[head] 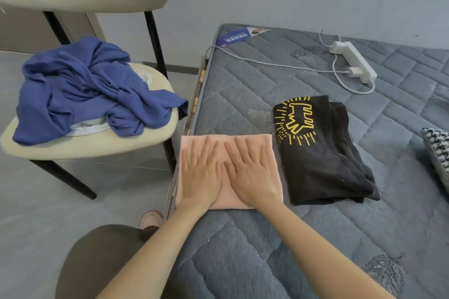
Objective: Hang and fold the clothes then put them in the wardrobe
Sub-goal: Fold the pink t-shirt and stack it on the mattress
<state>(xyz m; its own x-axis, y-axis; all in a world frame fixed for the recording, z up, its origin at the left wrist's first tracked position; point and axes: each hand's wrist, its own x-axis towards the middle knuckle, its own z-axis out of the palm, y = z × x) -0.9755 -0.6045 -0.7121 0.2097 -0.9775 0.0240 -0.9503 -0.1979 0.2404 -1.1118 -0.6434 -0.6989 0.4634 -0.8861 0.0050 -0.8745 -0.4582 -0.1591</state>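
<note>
A: What sits around the work?

B: At the left of the frame a cream chair [97,147] carries a crumpled blue garment [85,90] with something white under it. A grey quilted mattress [243,250] fills the right and lower part. Near its upper right lies a white power strip [352,60] with a cable trailing toward the mattress's left edge. A houndstooth cushion [437,150] pokes in at the right edge.

A: Anything crowding the hands?

B: A folded black T-shirt [320,165] with a yellow print lies just beside them on the right, close to the cloth; I cannot tell whether the two touch. A pink slipper [150,218] shows on the floor below.

A: And the piece being folded?

B: A pink cloth [229,198], folded to a neat rectangle, lies at the mattress's left edge, centre frame. It looks smooth, with square edges.

A: The hands?

B: The left hand [201,172] and right hand [252,175] lie flat on it side by side, fingers straight and spread, palms pressing down. Nothing is pinched.
</note>
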